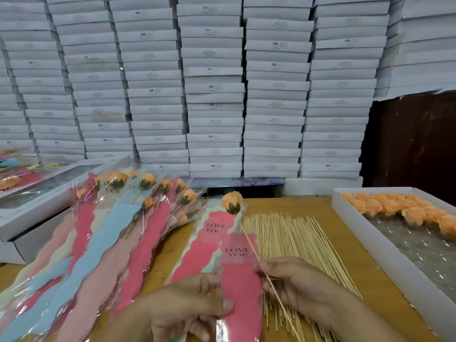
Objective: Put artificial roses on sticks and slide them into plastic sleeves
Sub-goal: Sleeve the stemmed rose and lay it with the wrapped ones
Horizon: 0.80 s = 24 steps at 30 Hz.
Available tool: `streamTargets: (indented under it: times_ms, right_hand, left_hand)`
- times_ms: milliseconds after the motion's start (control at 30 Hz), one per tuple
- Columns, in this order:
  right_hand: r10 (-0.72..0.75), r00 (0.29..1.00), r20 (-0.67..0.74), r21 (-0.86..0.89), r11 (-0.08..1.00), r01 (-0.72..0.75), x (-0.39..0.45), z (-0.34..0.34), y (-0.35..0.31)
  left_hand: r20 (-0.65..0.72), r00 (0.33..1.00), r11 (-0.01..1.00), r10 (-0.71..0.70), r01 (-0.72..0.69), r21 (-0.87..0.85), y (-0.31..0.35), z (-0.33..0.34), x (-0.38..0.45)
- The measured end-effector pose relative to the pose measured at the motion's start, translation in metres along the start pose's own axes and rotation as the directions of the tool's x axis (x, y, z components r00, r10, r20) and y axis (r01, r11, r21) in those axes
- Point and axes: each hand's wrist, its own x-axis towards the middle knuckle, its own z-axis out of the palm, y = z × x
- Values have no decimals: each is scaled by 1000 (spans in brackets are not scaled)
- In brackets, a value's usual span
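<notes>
Fingertips of the right hand [296, 282] pinch a thin wooden stick [249, 245] partway along its length, near the front edge of the wooden worktop [318, 206]; the stick slants up and away to an orange rose [232, 202] with a green base fixed on its far end. Thumb and curled fingers of the left hand [195, 307] grip the lower part of a pink plastic sleeve [240, 280] printed LOVE YOU, held just beside the stick, whose shaft crosses in front of the sleeve's upper part. Under the sleeve lies a small stack of empty sleeves [199, 245], pink on top. A loose bed of bare sticks [296, 240] spreads over the worktop's middle, beneath and beyond the right hand. Along the right edge sits a white tray [365, 245] with orange rose heads [394, 206] bunched at its far end. Toward the left edge fans a pile of finished sleeved roses [111, 218] in pink, blue and peach. Behind the far edge rise stacks of white boxes [214, 95].
</notes>
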Motion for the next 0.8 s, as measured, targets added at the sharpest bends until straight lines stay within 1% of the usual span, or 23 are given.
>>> streamTargets:
  times_ms: [33, 67, 100, 133, 200, 267, 333, 367, 433, 533, 600, 700, 767, 800]
  right_hand:
    - [6, 1000, -7, -12, 1000, -6, 0, 1, 1]
    - [11, 1000, -8, -24, 1000, -11, 0, 1, 1]
    - [17, 1000, -1, -34, 999, -17, -1, 2, 1]
    - [21, 1000, 15, -40, 999, -20, -3, 4, 1]
    - [28, 997, 69, -60, 998, -24, -6, 9, 1]
    - [39, 990, 137, -104, 994, -25, -9, 14, 2]
    - [51, 980, 191, -128, 991, -27, -11, 17, 3]
    - [50, 978, 203, -126, 992, -25, -11, 18, 3]
    - [28, 980, 196, -102, 995, -8, -10, 18, 2]
    - [-21, 991, 131, -29, 999, 25, -8, 12, -1]
    - [-58, 995, 83, -19, 998, 60, -8, 7, -3]
    - [-93, 995, 26, -39, 995, 94, -8, 3, -6]
    - [-87, 996, 20, -62, 994, 89, -8, 4, -6]
    - [-81, 996, 23, -84, 993, 83, -8, 5, -5]
  left_hand:
    - [-17, 1000, 1000, -2, 2, 1, 0, 1, 0]
    - [-81, 997, 1000, -10, 9, -12, 0, 3, 0]
    - [-175, 984, 999, -16, 9, -41, -2, 3, 2]
    - [-277, 961, 997, -10, -13, -82, -4, 4, 3]
    - [-439, 897, 982, 48, -124, -146, -8, 3, 8]
    - [-532, 840, 953, 103, -236, -189, -8, 2, 12]
    - [-572, 809, 945, 133, -278, -173, -7, 1, 15]
    - [-581, 800, 946, 148, -287, -153, -7, 1, 15]
    - [-568, 806, 956, 164, -272, -110, -7, 2, 14]
    - [-500, 852, 976, 156, -211, -56, -8, 3, 12]
    - [-444, 888, 989, 121, -144, -20, -10, 2, 10]
    - [-398, 916, 999, 47, -50, 2, -10, -1, 8]
    - [-360, 931, 998, 66, -60, 30, -8, 3, 6]
    - [-369, 925, 996, 88, -81, 33, -7, 5, 6]
